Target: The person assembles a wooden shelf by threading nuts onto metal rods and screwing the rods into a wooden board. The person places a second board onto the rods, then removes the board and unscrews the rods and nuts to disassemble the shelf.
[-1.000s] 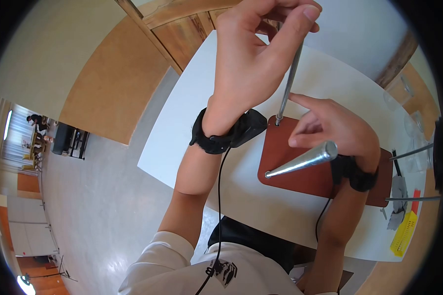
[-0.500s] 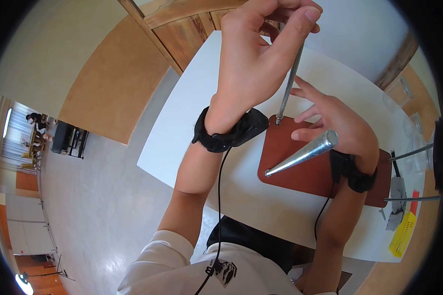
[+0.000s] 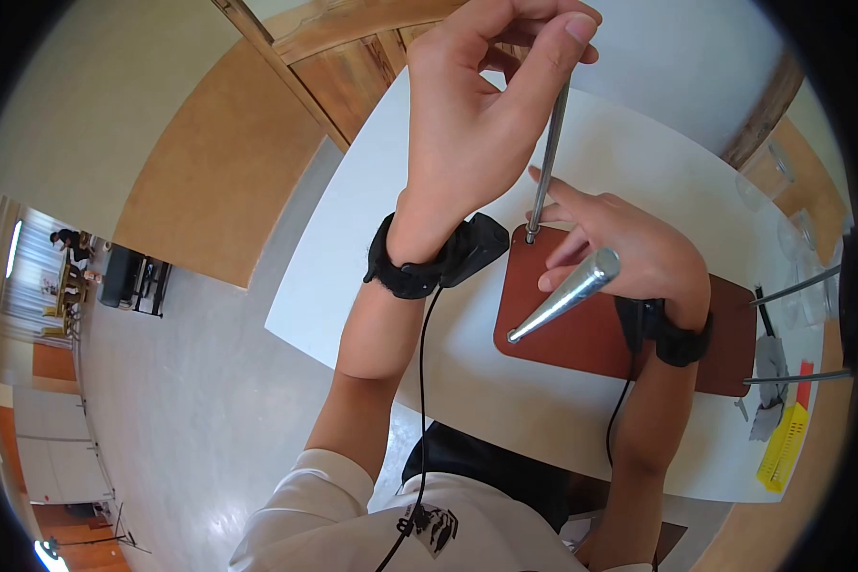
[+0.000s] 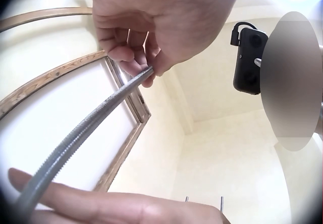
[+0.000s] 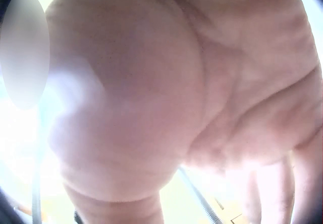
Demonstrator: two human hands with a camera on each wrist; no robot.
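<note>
A threaded metal rod (image 3: pixel 551 157) stands on a corner of a reddish-brown board (image 3: pixel 582 336). Its top end is pinched between thumb and fingers of the left hand (image 3: pixel 491 114); the left wrist view shows the left hand (image 4: pixel 161 27) at the tip of the rod (image 4: pixel 96 115). Lower down, the right hand (image 3: pixel 634 243) is beside the rod, fingers extended and spread towards it; whether they touch it I cannot tell. In the right wrist view the palm of the right hand (image 5: pixel 166 88) fills most of the picture. A second rod (image 3: pixel 567 294) rises from the board's near corner.
Two more rods (image 3: pixel 796 284) rise from the board's right end. On the white table (image 3: pixel 329 286), a yellow perforated tray (image 3: pixel 784 450), a red piece (image 3: pixel 806 381) and grey material (image 3: pixel 770 367) lie at the right. Clear containers (image 3: pixel 770 172) stand at the back right.
The right hand's curled fingers have extended and spread, and it has shifted slightly about the rod. The left hand keeps its pinch on the rod's top. The head view has shifted slightly.
</note>
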